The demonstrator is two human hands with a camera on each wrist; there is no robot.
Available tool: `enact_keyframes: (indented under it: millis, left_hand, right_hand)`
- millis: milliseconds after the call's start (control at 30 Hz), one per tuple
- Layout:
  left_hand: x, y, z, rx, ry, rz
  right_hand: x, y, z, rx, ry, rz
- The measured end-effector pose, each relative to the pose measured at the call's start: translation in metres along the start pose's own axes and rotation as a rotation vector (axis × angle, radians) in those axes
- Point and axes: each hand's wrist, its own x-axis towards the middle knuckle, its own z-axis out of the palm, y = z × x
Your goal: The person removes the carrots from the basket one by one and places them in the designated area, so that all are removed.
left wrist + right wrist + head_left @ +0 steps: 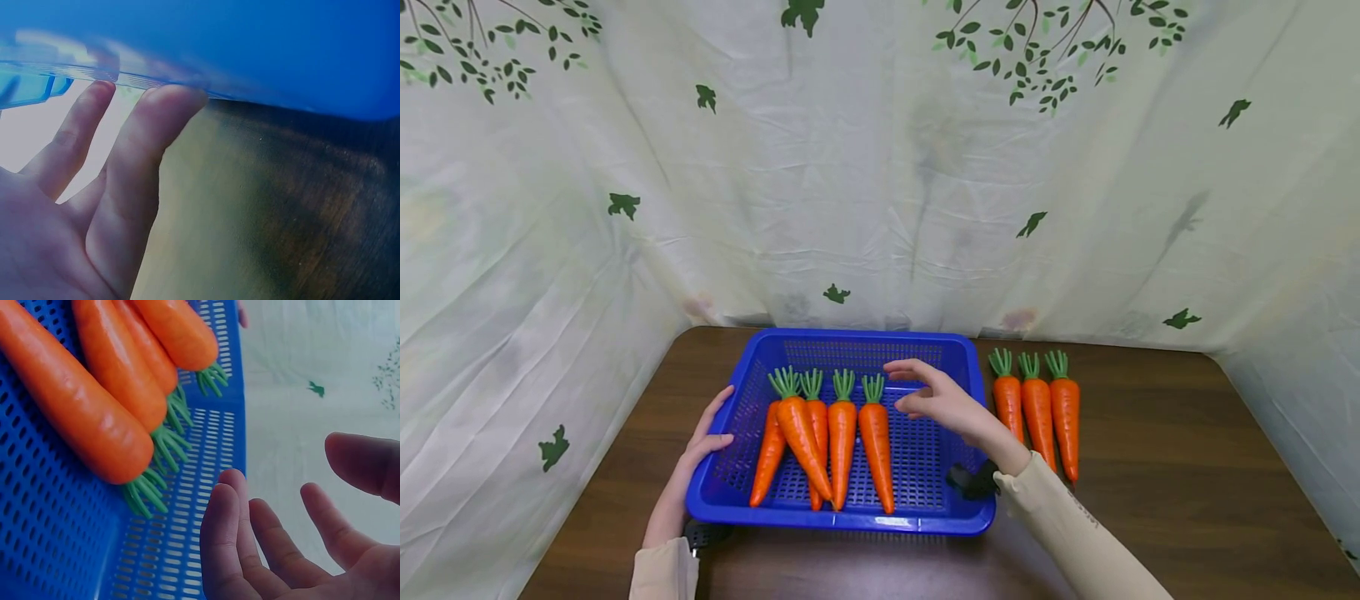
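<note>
Several orange carrots (842,450) with green tops lie side by side in a blue perforated basket (865,523), one partly over its neighbours. At the basket's left rim is my left hand (696,450); its thumb and fingertips touch the blue side, also in the left wrist view. My right hand (936,400) hovers over the basket's right part, fingers spread and slightly bent, nothing between them. In the right wrist view the carrots (94,419) show to the left of that hand, apart from its fingertips.
Three more carrots (1037,417) lie on the brown wooden table (1195,467) just right of the basket, partly behind my right forearm. A pale curtain (880,208) with leaf prints hangs behind the table and along its sides.
</note>
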Motion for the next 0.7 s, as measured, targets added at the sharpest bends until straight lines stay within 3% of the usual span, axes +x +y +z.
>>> enact_keyframes:
  millis: [333,533,700]
  left_hand:
    - [-0.002,-0.001,-0.001,0.002,-0.002,-0.017]
    - [-0.001,-0.005,-0.006,-0.031,-0.052,-0.009]
    - [-0.002,-0.003,-0.003,0.000,-0.010,-0.037]
  right_hand:
    - [0.009,0.006,0.009,-0.012,-0.047,0.040]
    - [0.012,0.010,0.012,-0.018,-0.052,0.088]
    - [0.016,0.015,0.015,-0.025,-0.052,0.119]
